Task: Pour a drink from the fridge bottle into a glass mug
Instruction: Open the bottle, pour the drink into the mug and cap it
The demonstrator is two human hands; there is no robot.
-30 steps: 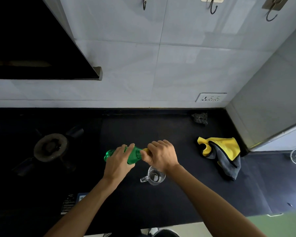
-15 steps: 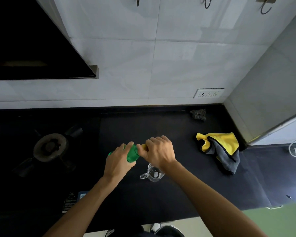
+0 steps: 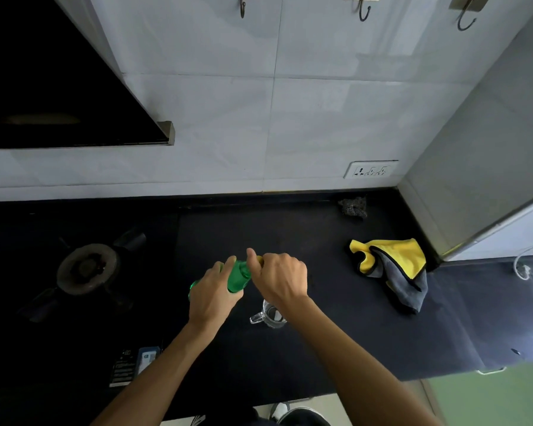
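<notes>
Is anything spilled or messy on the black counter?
No spill shows. The yellow and grey cloth lies crumpled on the right, and a dark scrubber sits loose at the back. The glass mug stands upright; the green bottle is tilted only because it is being held.

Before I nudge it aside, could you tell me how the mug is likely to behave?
The mug looks like clear glass, so probably stiff and fragile. It stands upright on the flat counter, so it should slide rather than roll.
</notes>
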